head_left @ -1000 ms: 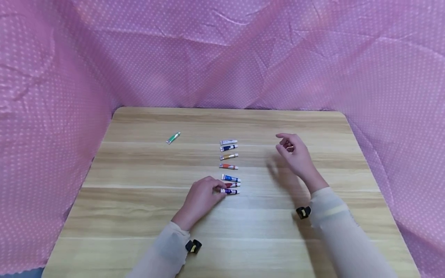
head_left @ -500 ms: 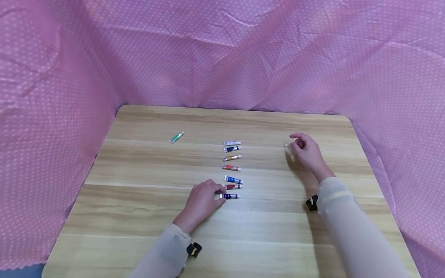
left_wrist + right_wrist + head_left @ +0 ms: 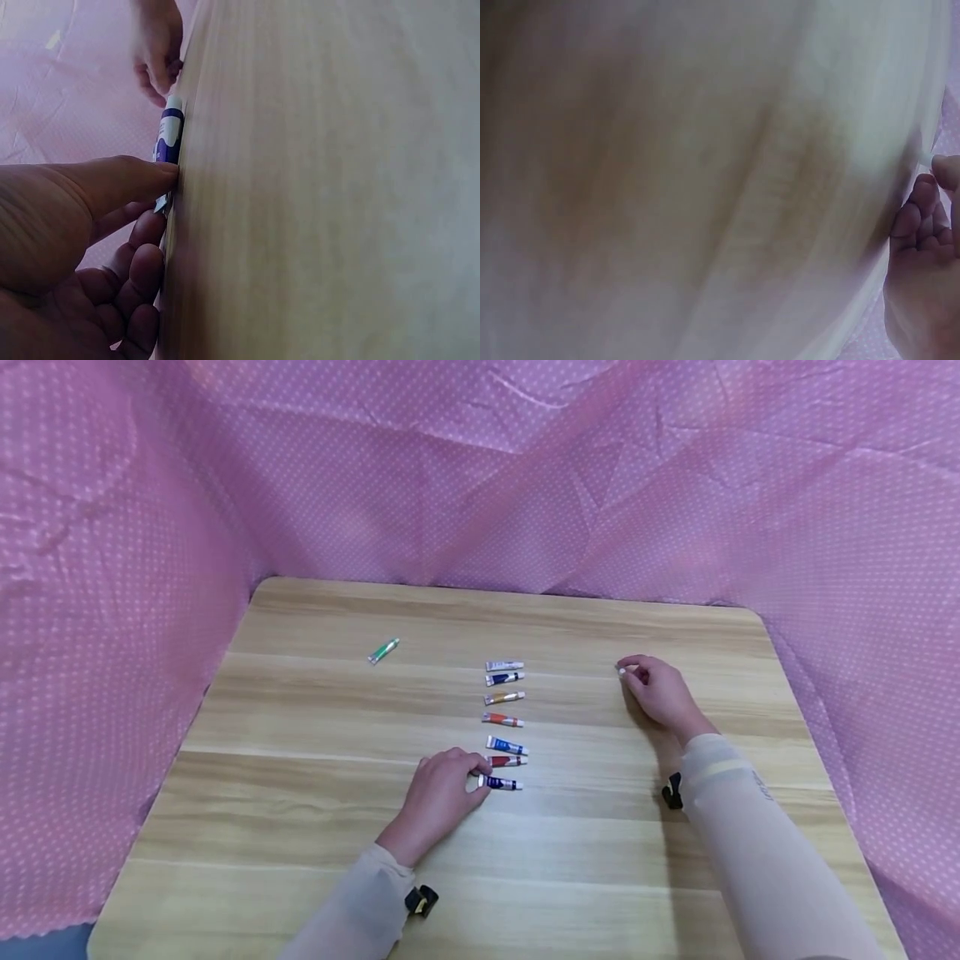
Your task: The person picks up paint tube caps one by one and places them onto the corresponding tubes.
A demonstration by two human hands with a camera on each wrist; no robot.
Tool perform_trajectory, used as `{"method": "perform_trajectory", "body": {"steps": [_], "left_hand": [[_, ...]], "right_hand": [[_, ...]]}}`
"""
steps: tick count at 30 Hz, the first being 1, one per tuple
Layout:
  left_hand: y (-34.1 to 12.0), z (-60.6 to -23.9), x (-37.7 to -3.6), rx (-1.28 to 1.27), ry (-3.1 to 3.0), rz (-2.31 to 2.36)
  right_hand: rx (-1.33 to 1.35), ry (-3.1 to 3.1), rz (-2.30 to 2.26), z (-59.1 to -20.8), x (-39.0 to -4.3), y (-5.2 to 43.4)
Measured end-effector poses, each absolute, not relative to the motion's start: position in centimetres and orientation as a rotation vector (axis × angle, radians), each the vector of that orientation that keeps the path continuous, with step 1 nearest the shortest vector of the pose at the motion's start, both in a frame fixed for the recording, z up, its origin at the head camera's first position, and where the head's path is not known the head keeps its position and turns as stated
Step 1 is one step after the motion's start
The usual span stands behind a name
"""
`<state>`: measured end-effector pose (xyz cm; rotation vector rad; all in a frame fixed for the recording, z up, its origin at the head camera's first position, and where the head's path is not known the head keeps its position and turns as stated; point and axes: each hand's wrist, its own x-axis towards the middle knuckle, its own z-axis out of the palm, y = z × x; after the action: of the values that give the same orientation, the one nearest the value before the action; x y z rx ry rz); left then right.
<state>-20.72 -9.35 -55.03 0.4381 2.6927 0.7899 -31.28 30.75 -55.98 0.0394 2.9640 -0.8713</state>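
Note:
My left hand [image 3: 442, 793] rests low on the table and pinches the tail end of a purple paint tube [image 3: 504, 783] between thumb and index finger. In the left wrist view the purple label and white cap stick out past the thumb [image 3: 161, 176]. Over at the right, my right hand [image 3: 660, 693] pinches a small white piece [image 3: 621, 671] at its fingertips. Its kind is too small to tell, and the fingers hide part of it. The right wrist view shows only a bit of white beside the thumb [image 3: 946, 171].
Above the purple tube lie paint tubes in a column: red [image 3: 508, 762], blue [image 3: 507, 746], orange [image 3: 502, 720], ochre [image 3: 504, 697], dark blue [image 3: 504, 678] and white [image 3: 505, 666]. A green tube [image 3: 384, 651] lies apart, far left. Pink dotted cloth [image 3: 480, 485] surrounds the wooden table [image 3: 300, 827].
The right hand has moved right and down, and its fingers have closed on the small white piece. The left hand has drawn the purple tube slightly toward me, away from the red one.

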Motion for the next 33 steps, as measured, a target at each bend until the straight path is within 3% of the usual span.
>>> {"method": "perform_trajectory", "body": {"steps": [14, 33], "left_hand": [[-10.8, -54.6, -21.3, 0.354, 2.617, 0.871], [-19.3, -52.0, -27.3, 0.272, 2.792, 0.938]], "right_hand": [[0.029, 2.984, -0.815, -55.9, -31.2, 30.6], [0.189, 2.885, -1.13, -54.8, -29.7, 30.5]]}}
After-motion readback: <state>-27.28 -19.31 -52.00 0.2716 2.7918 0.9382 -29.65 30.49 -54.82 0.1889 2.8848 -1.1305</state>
